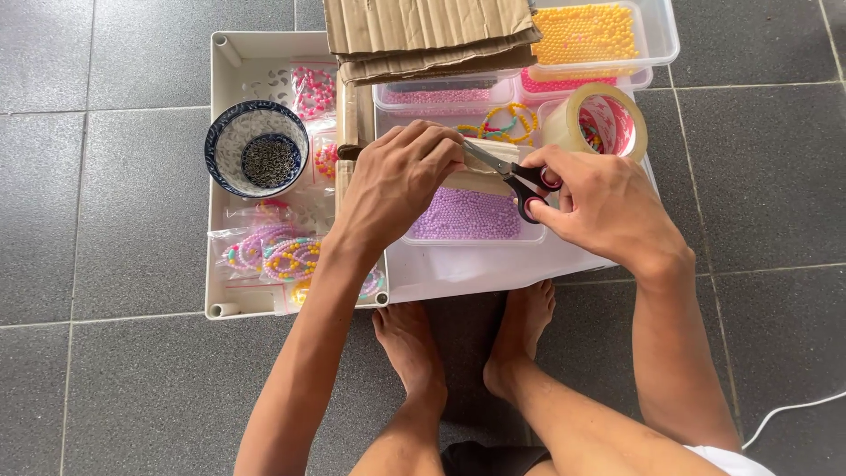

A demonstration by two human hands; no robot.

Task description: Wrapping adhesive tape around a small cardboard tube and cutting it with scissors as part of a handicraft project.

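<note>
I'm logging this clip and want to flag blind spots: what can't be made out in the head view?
- What the left hand pinches: hidden under its fingers.
- Scissors blade tips: covered by the left hand; the right hand covers part of the handles.
- Tub of yellow beads: cut off by the top edge.
- Dark contents of the blue-rimmed bowl: too small to identify.

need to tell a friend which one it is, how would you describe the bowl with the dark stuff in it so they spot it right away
Start at the white plastic tray on the grey tiled floor. In its upper left part stands the bowl, just left of the person's left hand. It is the only round dish: blue-and-white patterned, holding small dark beads, while its neighbours are clear bags of pastel bracelets.
</note>
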